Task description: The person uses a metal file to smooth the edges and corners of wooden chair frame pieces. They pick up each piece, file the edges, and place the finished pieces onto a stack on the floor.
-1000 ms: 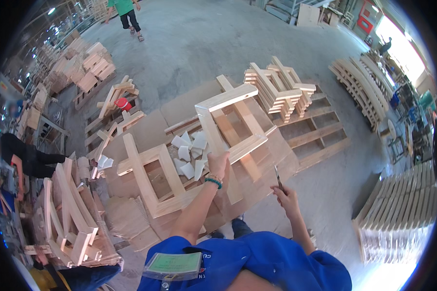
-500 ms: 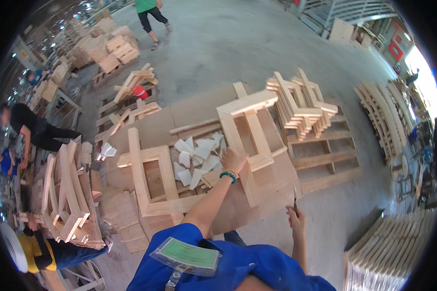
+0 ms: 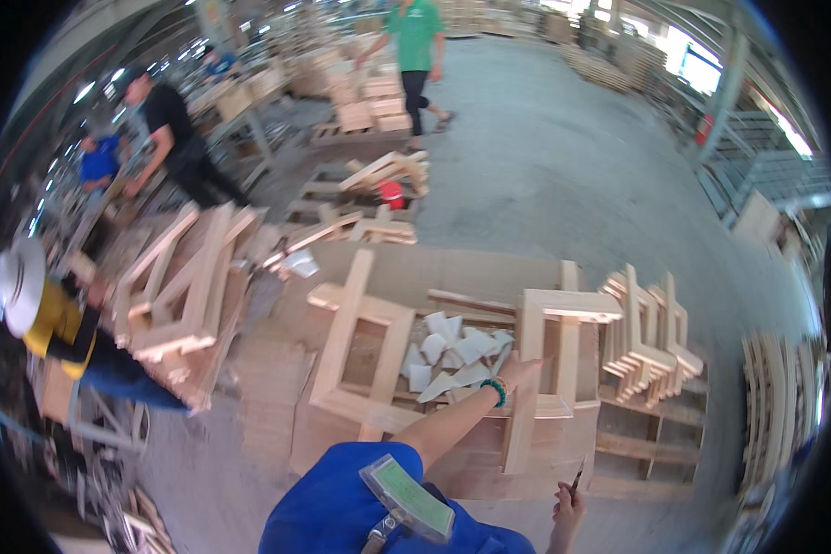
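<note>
Wooden frame (image 3: 523, 415) beneath left hand (image 3: 521, 369)

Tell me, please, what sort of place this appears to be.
Probably a woodworking workshop or furniture factory: wooden frames lie within reach, stacked frames stand on a pallet, and wood piles sit farther back.
</note>
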{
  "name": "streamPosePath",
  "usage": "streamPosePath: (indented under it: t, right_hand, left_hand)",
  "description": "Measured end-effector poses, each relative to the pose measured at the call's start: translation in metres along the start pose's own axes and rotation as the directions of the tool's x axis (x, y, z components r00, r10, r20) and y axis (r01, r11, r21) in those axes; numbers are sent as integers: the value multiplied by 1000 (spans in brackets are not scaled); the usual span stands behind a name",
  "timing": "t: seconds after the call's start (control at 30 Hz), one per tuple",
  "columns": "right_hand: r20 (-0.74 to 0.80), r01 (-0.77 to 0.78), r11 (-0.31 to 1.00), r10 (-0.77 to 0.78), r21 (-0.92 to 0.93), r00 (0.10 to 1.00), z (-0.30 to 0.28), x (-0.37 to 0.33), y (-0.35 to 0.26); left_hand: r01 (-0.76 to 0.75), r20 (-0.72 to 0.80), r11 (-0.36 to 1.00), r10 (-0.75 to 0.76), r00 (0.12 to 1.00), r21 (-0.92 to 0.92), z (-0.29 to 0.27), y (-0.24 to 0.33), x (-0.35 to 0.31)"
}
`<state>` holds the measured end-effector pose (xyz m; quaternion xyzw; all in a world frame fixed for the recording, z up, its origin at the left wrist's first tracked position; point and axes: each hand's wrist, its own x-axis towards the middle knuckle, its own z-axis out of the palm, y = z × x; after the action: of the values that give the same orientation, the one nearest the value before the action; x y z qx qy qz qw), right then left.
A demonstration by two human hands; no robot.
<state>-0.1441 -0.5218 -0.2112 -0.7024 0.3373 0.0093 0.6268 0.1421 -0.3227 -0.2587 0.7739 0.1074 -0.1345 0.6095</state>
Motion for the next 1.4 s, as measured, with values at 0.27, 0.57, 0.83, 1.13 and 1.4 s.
streamPosePath:
  t: [0.27,0.57,0.83,1.13,1.4]
  right_hand:
    - [104,111,991,-103,-78,989,60,-24,-31]
    - [332,161,987,-147,-14,932,200,-70,-46]
    - [357,299,954,-279,-2,892,267,-139,-30]
    - [220,266,960,-241,-90,945,265,-197,7]
    - [285,347,935,-314,-72,906,272,-197,6]
  left_hand:
    - [-116,-98,973,98,990,-198,-202,-26,-97]
    - [-115,-586,962,245,772,249,-513,-101,-213]
    - [369,-763,736,301,572,567,-737,-45,-179]
    - [-72,-457,977,-29,889,-202,-785,-86,-137]
    - [191,-595,954,-17,804,230,-782,-57,-172]
